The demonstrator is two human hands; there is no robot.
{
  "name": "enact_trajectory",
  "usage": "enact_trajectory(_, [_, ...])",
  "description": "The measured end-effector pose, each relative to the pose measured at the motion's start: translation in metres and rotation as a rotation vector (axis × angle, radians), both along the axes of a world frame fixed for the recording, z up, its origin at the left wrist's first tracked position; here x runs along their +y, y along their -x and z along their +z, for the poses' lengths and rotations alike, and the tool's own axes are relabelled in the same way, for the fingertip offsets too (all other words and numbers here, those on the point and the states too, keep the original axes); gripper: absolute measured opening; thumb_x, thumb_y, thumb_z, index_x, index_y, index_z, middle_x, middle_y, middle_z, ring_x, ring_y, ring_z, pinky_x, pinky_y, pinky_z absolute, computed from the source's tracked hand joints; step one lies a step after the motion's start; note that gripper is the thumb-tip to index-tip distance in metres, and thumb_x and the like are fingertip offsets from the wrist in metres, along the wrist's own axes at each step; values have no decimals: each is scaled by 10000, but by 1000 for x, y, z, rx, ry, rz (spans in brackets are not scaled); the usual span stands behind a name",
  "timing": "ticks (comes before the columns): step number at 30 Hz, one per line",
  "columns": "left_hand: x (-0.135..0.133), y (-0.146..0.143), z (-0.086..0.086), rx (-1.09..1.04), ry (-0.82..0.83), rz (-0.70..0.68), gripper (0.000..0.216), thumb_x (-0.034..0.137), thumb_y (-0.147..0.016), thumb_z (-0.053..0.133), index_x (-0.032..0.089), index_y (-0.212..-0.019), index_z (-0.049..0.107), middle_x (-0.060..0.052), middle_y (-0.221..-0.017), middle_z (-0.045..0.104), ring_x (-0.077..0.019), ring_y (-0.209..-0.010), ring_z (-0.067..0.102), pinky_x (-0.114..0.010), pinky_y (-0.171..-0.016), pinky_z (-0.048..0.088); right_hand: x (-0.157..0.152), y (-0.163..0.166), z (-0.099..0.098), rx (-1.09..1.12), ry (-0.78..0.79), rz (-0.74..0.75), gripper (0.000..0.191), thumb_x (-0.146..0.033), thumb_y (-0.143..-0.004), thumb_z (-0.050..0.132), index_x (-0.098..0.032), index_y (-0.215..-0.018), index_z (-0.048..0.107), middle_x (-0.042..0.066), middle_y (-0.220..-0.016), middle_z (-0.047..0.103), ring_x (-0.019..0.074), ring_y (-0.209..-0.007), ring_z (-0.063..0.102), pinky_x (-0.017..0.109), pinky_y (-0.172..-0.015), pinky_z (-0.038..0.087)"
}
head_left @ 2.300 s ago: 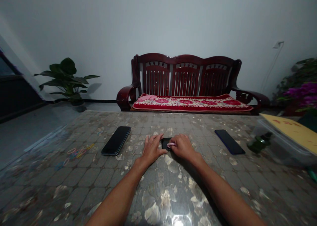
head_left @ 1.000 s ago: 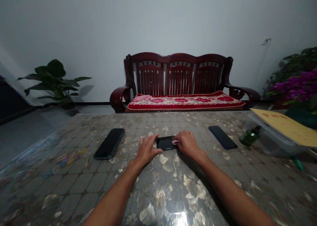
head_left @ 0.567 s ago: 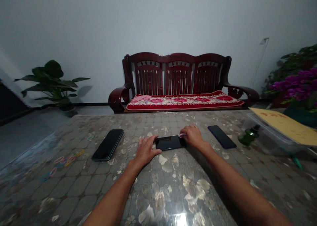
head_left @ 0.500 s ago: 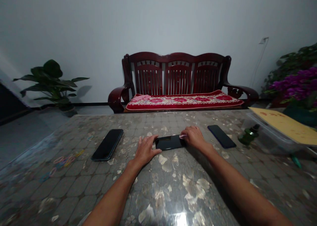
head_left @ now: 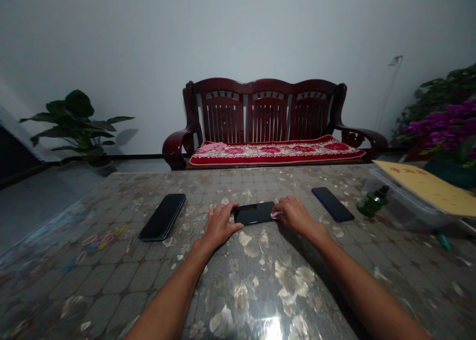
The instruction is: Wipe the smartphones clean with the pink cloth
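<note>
A black smartphone [head_left: 255, 213] lies flat and crosswise on the patterned tabletop, its dark screen up. My left hand [head_left: 220, 223] grips its left end, thumb on the near edge and index finger at the far edge. At the right end, my right hand [head_left: 292, 214] has its fingers closed on a small pale pink cloth [head_left: 275, 214], pressed against the phone's edge. Most of the cloth is hidden under the fingers. Another dark phone [head_left: 162, 217] lies to the left of my left hand, and a blue-edged phone [head_left: 332, 204] to the right of my right hand.
Colourful rubber bands [head_left: 100, 240] are scattered at the left of the table [head_left: 238, 285]. On the right stand a green bottle [head_left: 373, 201] and a clear plastic box [head_left: 407, 208] with a yellow sheet [head_left: 427, 186] on top. A wooden bench [head_left: 266, 89] is behind the table.
My right hand has shifted slightly toward me along the phone's right end, with the cloth still in its fingers. My left hand and the phone stay almost in place.
</note>
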State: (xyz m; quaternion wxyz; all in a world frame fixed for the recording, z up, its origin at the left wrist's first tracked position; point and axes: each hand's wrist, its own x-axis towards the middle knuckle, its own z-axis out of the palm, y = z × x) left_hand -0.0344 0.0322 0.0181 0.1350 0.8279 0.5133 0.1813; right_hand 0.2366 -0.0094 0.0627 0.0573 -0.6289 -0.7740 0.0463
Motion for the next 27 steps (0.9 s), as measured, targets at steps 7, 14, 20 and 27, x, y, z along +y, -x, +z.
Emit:
enact_trajectory(7, [2, 0, -1, 13, 5, -2, 618, 332, -781, 788, 232, -1343, 552, -116, -1342, 632, -342, -1291, 529, -609, -1173, 226, -4, 29, 2, 31, -8, 69, 170, -266, -928, 619, -247, -975, 782, 60, -994, 722, 215, -1005, 568, 303, -825, 304])
enact_trajectory(14, [1, 0, 0, 17, 15, 7, 613, 331, -780, 787, 240, -1341, 560, -116, -1356, 626, -345, -1305, 521, -604, -1181, 216, -3, 8, 4, -8, 4, 52, 149, -285, -917, 643, -269, -964, 784, 51, -980, 728, 217, -1011, 557, 310, -842, 295])
enact_trajectory(20, [2, 1, -3, -3, 11, 8, 626, 338, -765, 797, 240, -1338, 562, -112, -1352, 629, -338, -1291, 528, -577, -1176, 237, -1, 20, 0, -3, -30, 91, 145, -294, -909, 650, -257, -949, 784, 49, -958, 721, 220, -981, 551, 313, -832, 292])
enact_trajectory(27, [2, 0, -3, -23, 5, 7, 622, 330, -759, 801, 255, -1331, 566, -93, -1324, 645, -324, -1268, 542, -553, -1172, 250, 3, 53, -1, -6, -31, 190, 172, -324, -938, 626, -263, -987, 779, 63, -975, 709, 215, -995, 529, 318, -858, 286])
